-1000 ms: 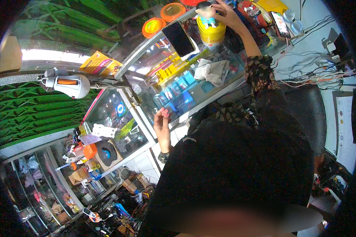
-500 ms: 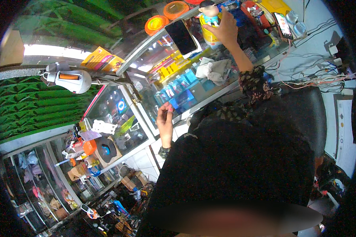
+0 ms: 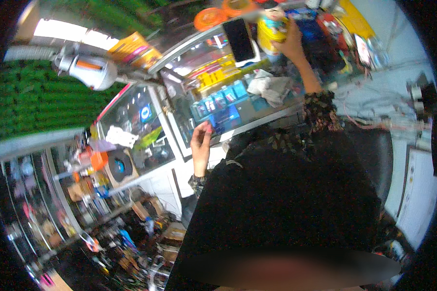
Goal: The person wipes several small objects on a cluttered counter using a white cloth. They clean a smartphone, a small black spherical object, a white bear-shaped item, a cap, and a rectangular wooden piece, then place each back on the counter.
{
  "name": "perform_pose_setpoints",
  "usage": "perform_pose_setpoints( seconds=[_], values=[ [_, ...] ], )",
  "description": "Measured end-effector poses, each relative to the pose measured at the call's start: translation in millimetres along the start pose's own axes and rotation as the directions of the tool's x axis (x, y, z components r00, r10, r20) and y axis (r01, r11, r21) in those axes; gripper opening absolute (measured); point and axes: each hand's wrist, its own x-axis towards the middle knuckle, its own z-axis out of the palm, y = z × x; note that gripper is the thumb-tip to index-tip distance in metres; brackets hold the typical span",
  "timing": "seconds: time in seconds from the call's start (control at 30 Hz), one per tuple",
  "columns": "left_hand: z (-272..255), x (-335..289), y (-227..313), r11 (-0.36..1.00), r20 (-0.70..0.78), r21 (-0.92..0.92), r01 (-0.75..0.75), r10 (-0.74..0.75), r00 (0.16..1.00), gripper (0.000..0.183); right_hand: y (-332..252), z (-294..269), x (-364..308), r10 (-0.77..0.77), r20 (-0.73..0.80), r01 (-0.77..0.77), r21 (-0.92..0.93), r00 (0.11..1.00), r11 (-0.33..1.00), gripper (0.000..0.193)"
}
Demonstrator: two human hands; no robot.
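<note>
At the far side of the glass counter, my right hand [image 3: 291, 44] is wrapped round the right side of a yellow tub [image 3: 271, 36]. A small dark-haired figurine [image 3: 273, 13] sits on top of the tub. Just left of it, a dark-screened phone [image 3: 239, 41] lies on a white object. My left hand [image 3: 200, 145] is by the counter's near edge, its fingers curled and the tips close to the thumb. Nothing shows between them. A crumpled grey-white cloth [image 3: 269, 87] lies on the glass between the two hands.
Boxes and blue packets [image 3: 221, 99] are inside the glass display counter [image 3: 257, 119]. A white lamp [image 3: 90, 70] hangs at the left. Orange lids [image 3: 211, 19] are at the back. Cables [image 3: 369, 109] run along the right, and cluttered tools and parts [image 3: 126, 242] fill the lower left.
My right hand has gone from spread beside the figurine to gripping lower on the yellow tub. My left hand keeps nearly the same pose. The whole view has shifted and blurred somewhat.
</note>
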Motion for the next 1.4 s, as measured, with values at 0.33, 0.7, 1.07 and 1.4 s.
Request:
perform_pose_setpoints(
  seconds=[0.33,0.7,1.07,1.4],
  values=[
    [5.5,-3.8,5.1,0.993,-0.129,-0.032,-0.109,0.104,0.986,0.028,-37.9,-33.4,-48.8,-0.075,0.24,0.099,-0.093,0.968,0.991,0.05],
    [-95.0,-0.7,-29.3,0.96,-0.427,0.219,-0.172,0.253,0.868,0.024,-104.5,-35.9,-137.8,0.028,0.754,0.191,-0.202,0.656,0.96,0.066],
    [-354.2,106.8,-56.4,0.992,-0.892,0.032,-0.122,0.084,0.445,0.08,-103.3,-42.0,-146.7,0.092,0.737,0.148,-0.254,0.67,0.956,0.075],
    [-399.1,157.4,-84.0,0.998,-0.79,0.015,-0.068,0.054,0.611,0.032,-119.6,-37.8,-136.4,0.154,0.753,0.231,-0.38,0.64,0.896,0.084]
  ],
)
